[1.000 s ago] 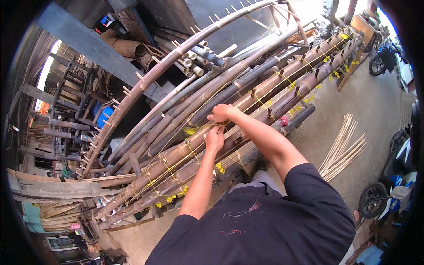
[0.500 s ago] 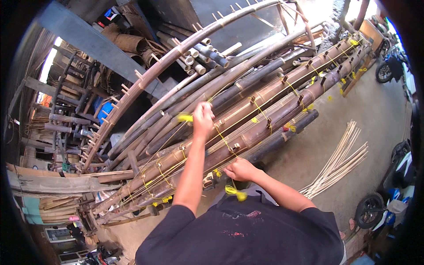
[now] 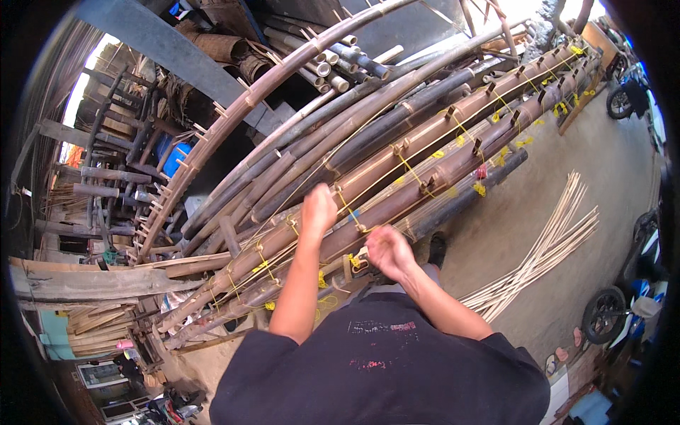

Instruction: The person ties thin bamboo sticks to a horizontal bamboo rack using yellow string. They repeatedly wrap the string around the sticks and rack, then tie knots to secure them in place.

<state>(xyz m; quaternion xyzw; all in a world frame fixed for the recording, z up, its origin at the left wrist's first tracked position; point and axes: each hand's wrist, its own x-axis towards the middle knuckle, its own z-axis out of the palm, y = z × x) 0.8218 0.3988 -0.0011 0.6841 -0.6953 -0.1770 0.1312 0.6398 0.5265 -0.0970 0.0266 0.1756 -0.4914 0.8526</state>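
Long brown bamboo poles (image 3: 439,163) lie side by side in a stack, tied together with yellow cord (image 3: 414,170) at several places. My left hand (image 3: 319,207) is closed on a strand of that cord over a pole at the near part of the stack. My right hand (image 3: 386,249) is closed around a yellow cord end (image 3: 354,262) at the front edge of the lowest pole. Both forearms reach out from my dark shirt.
A bundle of thin pale bamboo strips (image 3: 545,251) lies on the concrete floor to the right. Motorbikes (image 3: 609,315) stand at the right edge. Darker poles and cut tubes (image 3: 340,67) pile behind, with wooden racks (image 3: 106,184) at left.
My left hand has come down and nearer along the poles. My right hand has risen from below the stack to its front edge, now beside the left hand.
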